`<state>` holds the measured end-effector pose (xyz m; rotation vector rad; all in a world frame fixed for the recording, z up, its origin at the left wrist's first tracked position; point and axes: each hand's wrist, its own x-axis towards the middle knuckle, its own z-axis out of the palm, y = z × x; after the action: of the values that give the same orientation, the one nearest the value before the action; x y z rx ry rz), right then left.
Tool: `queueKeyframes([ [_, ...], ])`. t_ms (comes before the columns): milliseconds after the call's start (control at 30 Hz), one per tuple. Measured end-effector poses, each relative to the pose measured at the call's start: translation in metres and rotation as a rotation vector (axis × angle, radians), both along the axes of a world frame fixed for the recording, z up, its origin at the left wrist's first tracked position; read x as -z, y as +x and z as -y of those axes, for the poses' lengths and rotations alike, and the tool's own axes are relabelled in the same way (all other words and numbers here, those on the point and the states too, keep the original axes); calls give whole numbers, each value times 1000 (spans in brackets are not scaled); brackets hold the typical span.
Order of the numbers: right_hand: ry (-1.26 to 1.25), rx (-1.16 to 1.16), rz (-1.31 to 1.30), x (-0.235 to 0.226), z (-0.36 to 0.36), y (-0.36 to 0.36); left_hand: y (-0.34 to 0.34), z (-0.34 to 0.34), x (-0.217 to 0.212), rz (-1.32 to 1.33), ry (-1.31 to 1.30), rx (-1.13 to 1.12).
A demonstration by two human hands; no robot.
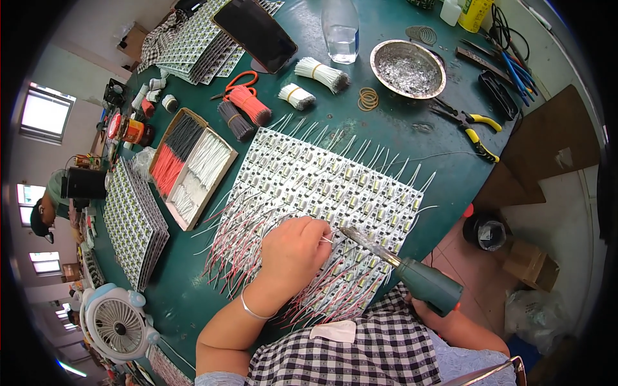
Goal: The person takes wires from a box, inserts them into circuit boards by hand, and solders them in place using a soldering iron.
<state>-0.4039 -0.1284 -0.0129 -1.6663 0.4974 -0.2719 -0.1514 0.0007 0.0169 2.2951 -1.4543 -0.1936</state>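
A green bench (187, 273) is spread under the work. Nearest, a green soldering iron (421, 282) is grasped in the right hand (421, 310), whose fingers are mostly hidden; a white wire (327, 240) is pinched in the left hand (295, 251), near the iron's tip. The wire is probably best kept steady while brief heat is applied. The iron's long axis is laid from 4 to 10 o'clock, tip toward 10, over the circuit-board sheet (309, 170). Beyond, at 1 o'clock, a metal bowl (421, 94) is placed.
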Motion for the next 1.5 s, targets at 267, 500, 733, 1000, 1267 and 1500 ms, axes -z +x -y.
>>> queueKeyframes([
  [267,-64,-34,-11,0,1,3,-5,7,3,29,-41,-58],
  [500,-267,-101,-3,-11,6,10,-8,9,4,55,-29,-98],
  [733,-193,71,25,1,2,0,-8,7,2,14,34,-96],
  [1000,-87,64,83,-1,6,5,-7,7,0,-5,39,-92],
  [1267,-137,34,136,10,8,-3,-7,4,-3,3,49,-93],
  [1500,-52,80,78,12,10,-12,-4,-19,-35,-95,-24,-189],
])
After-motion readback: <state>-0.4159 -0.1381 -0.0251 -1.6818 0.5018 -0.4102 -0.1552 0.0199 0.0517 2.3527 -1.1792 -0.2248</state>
